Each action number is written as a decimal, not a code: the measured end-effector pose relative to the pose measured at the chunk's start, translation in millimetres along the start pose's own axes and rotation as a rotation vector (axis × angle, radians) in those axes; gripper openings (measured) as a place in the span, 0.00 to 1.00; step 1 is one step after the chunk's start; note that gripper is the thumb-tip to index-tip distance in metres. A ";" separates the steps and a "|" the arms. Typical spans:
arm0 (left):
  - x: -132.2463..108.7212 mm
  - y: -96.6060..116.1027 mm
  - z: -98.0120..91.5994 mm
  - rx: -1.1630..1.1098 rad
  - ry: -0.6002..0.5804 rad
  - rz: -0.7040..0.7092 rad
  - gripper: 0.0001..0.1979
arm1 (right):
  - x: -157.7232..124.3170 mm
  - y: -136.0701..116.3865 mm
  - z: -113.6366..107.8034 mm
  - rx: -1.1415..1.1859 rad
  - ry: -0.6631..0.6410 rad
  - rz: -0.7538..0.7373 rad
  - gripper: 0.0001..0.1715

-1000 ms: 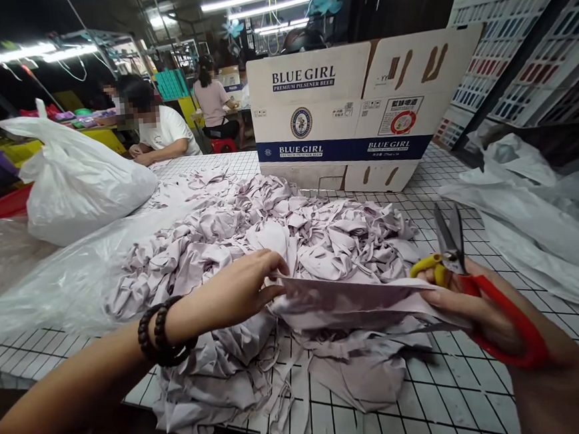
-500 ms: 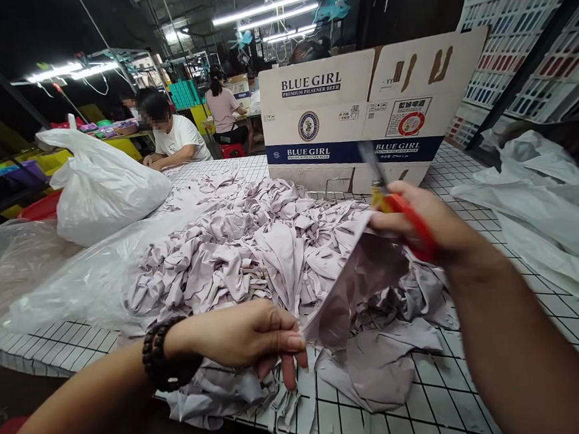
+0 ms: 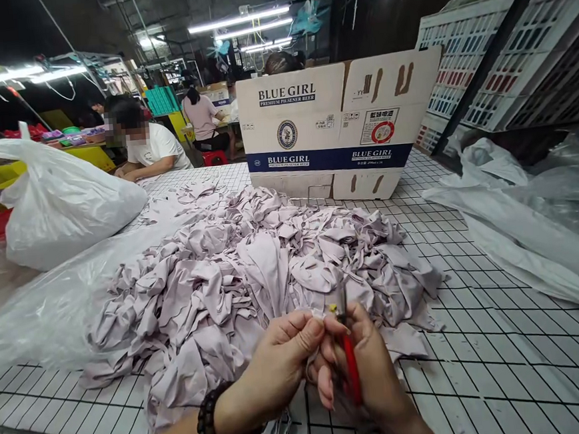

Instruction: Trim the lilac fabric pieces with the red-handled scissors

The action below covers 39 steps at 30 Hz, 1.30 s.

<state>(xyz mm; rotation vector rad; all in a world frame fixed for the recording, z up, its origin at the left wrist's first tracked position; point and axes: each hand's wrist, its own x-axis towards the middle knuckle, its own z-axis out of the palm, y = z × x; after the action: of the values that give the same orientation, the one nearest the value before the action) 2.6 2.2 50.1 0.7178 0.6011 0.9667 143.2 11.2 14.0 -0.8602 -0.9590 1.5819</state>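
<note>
My left hand point(image 3: 275, 358), with a dark beaded bracelet point(image 3: 205, 421) at the wrist, pinches the edge of a pale lilac fabric piece point(image 3: 318, 314) between thumb and forefinger. Close beside it, my right hand point(image 3: 382, 370) is closed around red-handled scissors point(image 3: 352, 369), whose blades point up and away and look blurred. The fingers of both hands nearly meet, and most of the held piece is hidden by them. Just beyond lies a large crumpled heap of lilac fabric pieces point(image 3: 205, 287), some with thin straps.
A white and blue beer carton point(image 3: 292, 120) stands behind the heap on the grid-patterned table point(image 3: 491, 355). Clear plastic sheeting point(image 3: 51, 312) and a full white bag point(image 3: 75, 207) are at left; more plastic point(image 3: 531, 225) lies at right. A person in white point(image 3: 161, 147) sits across the table.
My right hand has come down and left with the scissors to meet my left hand. The fabric stretched between the hands has dropped from view. The camera view has turned slightly right.
</note>
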 end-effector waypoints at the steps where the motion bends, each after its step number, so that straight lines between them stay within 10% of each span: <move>1: -1.2 0.6 1.0 0.075 0.043 0.044 0.17 | 1.8 -0.3 1.6 0.011 0.063 -0.024 0.23; 5: -9.3 4.7 1.2 0.351 0.268 0.300 0.17 | 16.2 -9.5 0.1 -0.011 0.053 0.003 0.24; 11: -4.6 -2.4 -7.7 0.079 0.014 0.245 0.16 | 17.9 -4.6 -5.0 -0.044 -0.125 0.195 0.28; 15: 0.2 -7.2 -12.9 0.079 0.038 0.295 0.15 | 2.3 -26.1 -19.9 -0.270 -0.014 0.103 0.24; 25: -9.9 -10.8 -22.6 0.500 0.086 0.273 0.16 | -33.0 -64.6 -10.5 -1.142 0.075 -0.008 0.20; 39: -14.6 2.7 -24.7 1.013 -0.021 0.526 0.14 | -32.1 -66.4 -6.4 -1.498 -0.023 -0.249 0.18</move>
<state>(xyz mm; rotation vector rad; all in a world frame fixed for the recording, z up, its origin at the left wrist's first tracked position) -23.4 -3.1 38.8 1.8517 0.9107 1.1048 182.0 -10.6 73.1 -1.5712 -2.1876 0.4240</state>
